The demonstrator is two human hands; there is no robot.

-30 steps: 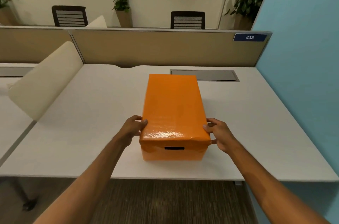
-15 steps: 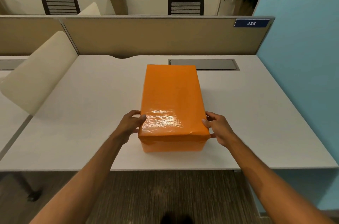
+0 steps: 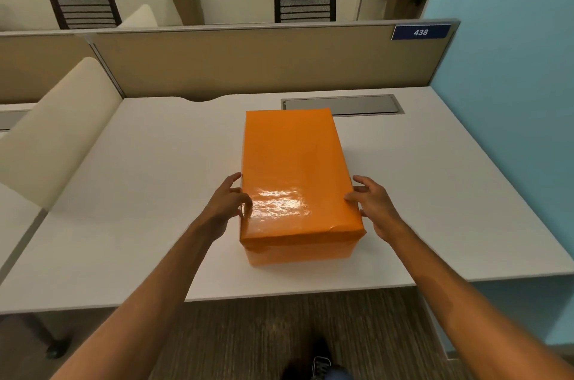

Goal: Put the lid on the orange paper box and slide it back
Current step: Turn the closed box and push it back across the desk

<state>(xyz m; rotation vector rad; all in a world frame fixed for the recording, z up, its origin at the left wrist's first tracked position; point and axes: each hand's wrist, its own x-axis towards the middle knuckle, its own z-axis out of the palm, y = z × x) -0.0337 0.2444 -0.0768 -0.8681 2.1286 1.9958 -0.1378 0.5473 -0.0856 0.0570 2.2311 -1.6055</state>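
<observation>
Flanking one lidded orange box: left hand, right hand, fingers spread.

We note the lid is glossy, wrinkled orange paper; the desk is smooth, matt white; the partition looks like cloth.

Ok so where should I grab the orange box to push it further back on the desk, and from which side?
Take the orange box by its two long sides near the end closest to you, one palm on each, where the left hand and right hand already sit. It is long, lies pointing away from you, and its lid overhangs the base, so flat side pressure probably steers it straight.
</observation>
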